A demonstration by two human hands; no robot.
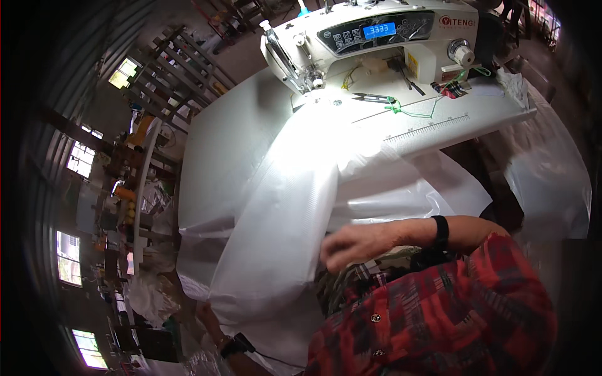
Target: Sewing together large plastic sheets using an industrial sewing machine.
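Note:
A white, glossy plastic sheet (276, 232) with a fine woven texture runs from the brightly lit needle area of a white sewing machine (401, 37) down toward my lap. My right hand (354, 245) is beside the sheet's right edge, above my lap. Its fingers are slightly apart and a little blurred, and nothing shows in them. Farther left and low, my left hand (205, 311) is at the sheet's lower left edge. The sheet hides most of its fingers, so its grip cannot be made out. Both wrists wear black bands.
On the pale machine table (216, 138) are black-handled snips (373, 98), green thread (417, 114) and a printed ruler scale (433, 127). More plastic sheeting (545, 156) hangs at the right. A wooden slatted rack (179, 69) stands behind, and a cluttered bench (145, 188) lies left.

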